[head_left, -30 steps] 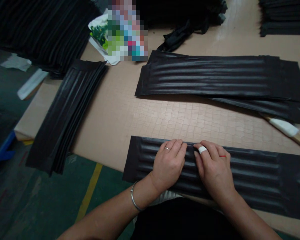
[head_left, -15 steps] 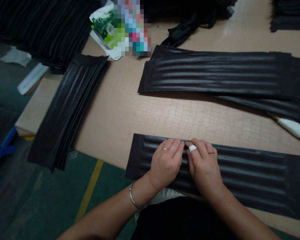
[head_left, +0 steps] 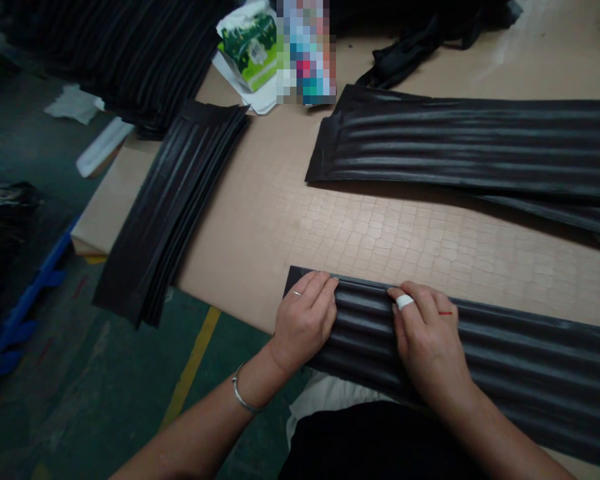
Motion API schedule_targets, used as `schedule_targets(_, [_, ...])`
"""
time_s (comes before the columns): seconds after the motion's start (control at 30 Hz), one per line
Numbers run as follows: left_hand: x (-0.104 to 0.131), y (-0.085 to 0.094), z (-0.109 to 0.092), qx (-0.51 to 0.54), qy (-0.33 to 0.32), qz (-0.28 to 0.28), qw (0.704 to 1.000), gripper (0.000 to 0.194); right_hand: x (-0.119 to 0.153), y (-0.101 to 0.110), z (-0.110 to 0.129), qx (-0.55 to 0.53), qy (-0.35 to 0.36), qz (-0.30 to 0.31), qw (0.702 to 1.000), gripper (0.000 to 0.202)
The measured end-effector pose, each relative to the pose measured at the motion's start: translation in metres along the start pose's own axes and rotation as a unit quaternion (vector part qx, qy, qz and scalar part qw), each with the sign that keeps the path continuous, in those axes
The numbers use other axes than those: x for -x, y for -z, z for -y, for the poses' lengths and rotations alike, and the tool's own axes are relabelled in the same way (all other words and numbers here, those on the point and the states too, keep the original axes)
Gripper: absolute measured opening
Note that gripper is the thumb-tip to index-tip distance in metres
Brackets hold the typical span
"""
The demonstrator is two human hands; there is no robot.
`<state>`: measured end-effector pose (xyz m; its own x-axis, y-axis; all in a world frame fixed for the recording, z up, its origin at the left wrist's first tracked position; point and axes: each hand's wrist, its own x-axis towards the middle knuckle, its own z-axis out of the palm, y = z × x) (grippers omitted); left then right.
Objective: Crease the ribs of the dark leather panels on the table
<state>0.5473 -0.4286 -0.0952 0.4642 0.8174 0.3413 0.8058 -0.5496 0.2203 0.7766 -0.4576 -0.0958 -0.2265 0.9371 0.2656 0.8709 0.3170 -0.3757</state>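
Note:
A long dark ribbed panel (head_left: 525, 360) lies along the near edge of the tan table (head_left: 240, 220). My left hand (head_left: 307, 320) is closed on the panel's far edge near its left end, fingers pressed together. To its right, my right hand (head_left: 427, 337) grips the same edge, with white tape round one finger and a red mark on another. A gap separates the two hands, and ribs of the panel show between them. The thumbs are mostly hidden.
Further back lie more ribbed panels (head_left: 460, 147), overlapping. A fanned stack of dark panels (head_left: 165, 207) overhangs the table's left edge. Behind are a green and white tissue pack (head_left: 253, 50), a black strap (head_left: 403, 57) and a big dark pile (head_left: 145, 60).
My hands, close together before, are now apart: the left has moved left along the panel's edge, the right slightly right. The view has shifted, so the table's things appear further right.

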Motion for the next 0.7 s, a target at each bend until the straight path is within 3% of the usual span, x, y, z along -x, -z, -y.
schedule_targets(0.17, [0.004,-0.001,0.003,0.026,0.006,0.006,1.000,0.037,-0.029,-0.029,0.045,-0.031,0.031,0.026,0.999,0.028])
schedule_targets(0.27, [0.004,-0.002,0.006,0.008,0.003,-0.001,1.000,0.039,-0.034,-0.032,0.049,-0.030,0.027,0.026,0.999,0.023])
schedule_targets(0.7, [-0.002,-0.005,0.012,-0.029,-0.026,-0.028,0.999,0.038,0.034,0.033,-0.058,0.048,-0.069,-0.006,0.996,0.022])
